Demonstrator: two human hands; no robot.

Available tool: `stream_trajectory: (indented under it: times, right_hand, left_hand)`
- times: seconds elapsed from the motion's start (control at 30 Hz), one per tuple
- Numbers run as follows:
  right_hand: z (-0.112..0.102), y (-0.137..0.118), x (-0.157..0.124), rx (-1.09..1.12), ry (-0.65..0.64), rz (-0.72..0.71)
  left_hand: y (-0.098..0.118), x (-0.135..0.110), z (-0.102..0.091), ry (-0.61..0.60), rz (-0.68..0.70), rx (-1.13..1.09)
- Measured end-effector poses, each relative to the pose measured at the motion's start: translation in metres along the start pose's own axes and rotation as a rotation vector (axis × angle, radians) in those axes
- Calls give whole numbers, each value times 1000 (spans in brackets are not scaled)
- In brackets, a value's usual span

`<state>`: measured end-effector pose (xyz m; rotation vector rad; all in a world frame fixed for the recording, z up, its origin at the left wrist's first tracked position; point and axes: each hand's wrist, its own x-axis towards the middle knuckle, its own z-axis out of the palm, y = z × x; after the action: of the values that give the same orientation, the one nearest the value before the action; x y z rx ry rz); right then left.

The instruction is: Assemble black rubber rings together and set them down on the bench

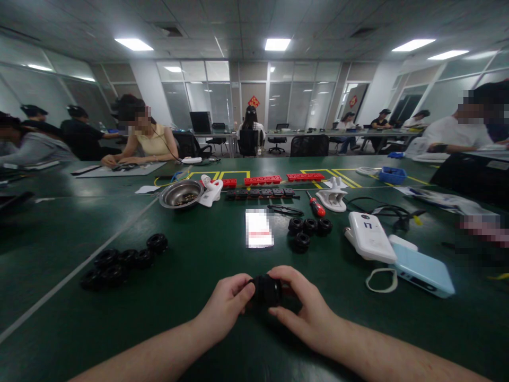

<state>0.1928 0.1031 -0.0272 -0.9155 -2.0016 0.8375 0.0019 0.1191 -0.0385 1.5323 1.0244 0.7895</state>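
Both of my hands meet at the near middle of the green table [199, 276] around a small black round part [267, 290]. My left hand [227, 303] has its fingers curled against the part's left side. My right hand [303, 306] wraps over its right side and top, thumb below. A cluster of similar black round parts [123, 261] lies to the left, and a smaller group of them [309, 229] lies beyond my hands.
A white card [259, 228], a metal bowl [181, 193], a red-handled screwdriver [316, 205], red and black strips [262, 180] and white holders [333, 196] sit further back. A white device [369, 236] and a light blue box [423, 270] lie on the right. Several people sit around the tables.
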Motion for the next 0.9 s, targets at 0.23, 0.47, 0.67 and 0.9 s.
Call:
stream_trajectory:
  times: [0.23,0.47,0.67,0.9]
  right_hand:
    - [3,-3,0,12,-25,53]
    - [7,5,3,-30,42,140]
    - [3,0,3,2,8,-15]
    - [0,-6,0,-24,1,-66]
  left_hand:
    - [4,-3,1,30,31,-28]
    - [5,0,0,-35,0,-153]
    - [2,0,0,-78,26,-47]
    - [2,-1,2,-136,52,-64]
